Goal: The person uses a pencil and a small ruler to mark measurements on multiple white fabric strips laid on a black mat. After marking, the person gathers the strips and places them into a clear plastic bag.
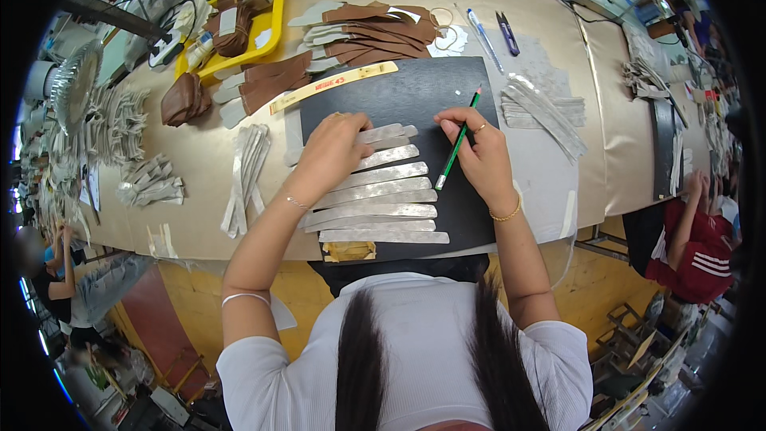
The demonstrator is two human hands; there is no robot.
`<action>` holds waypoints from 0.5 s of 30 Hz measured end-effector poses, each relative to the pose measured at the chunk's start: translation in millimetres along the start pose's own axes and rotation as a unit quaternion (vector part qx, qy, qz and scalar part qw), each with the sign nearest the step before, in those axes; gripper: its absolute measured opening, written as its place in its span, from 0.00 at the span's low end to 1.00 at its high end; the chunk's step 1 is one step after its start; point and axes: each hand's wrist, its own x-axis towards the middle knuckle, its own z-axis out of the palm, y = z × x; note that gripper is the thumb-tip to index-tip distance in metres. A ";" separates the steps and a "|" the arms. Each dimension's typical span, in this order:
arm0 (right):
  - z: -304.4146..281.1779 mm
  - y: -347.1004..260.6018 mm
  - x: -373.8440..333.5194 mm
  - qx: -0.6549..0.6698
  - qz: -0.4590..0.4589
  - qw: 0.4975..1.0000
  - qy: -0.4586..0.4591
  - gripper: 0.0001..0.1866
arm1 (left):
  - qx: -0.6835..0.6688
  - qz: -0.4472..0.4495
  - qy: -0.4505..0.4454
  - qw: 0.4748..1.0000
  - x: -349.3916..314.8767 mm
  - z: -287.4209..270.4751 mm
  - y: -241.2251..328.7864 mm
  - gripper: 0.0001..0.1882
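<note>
A slim green pencil (449,161) is pinched by the curled right hand (481,152), while silvery flat strips (383,191) on a black rectangular board (471,227) are touched farthest off by the half-curled left hand (333,148), its hold unclear.

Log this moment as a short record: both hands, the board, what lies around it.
Left hand: at the uppermost pale strips; grip unclear
Right hand: holds a green pencil
Black board: pale strips in a row, beneath and below the left hand
Beyond board: brown pieces
Right of board: crossed pale strips
Upper left: yellow tray
</note>
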 end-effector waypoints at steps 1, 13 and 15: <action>-1.2 -1.2 -0.3 -0.001 0.008 1.000 -0.001 0.07 | 0.001 0.001 -0.002 1.000 0.6 -1.6 0.2 0.15; -3.0 -1.8 -4.3 0.013 0.018 1.000 -0.005 0.07 | -0.086 0.019 -0.131 0.988 -6.3 -24.3 4.3 0.17; -1.6 -2.6 -5.1 0.014 0.015 1.000 -0.006 0.07 | -0.063 0.000 -0.106 0.992 -4.8 -9.8 7.6 0.17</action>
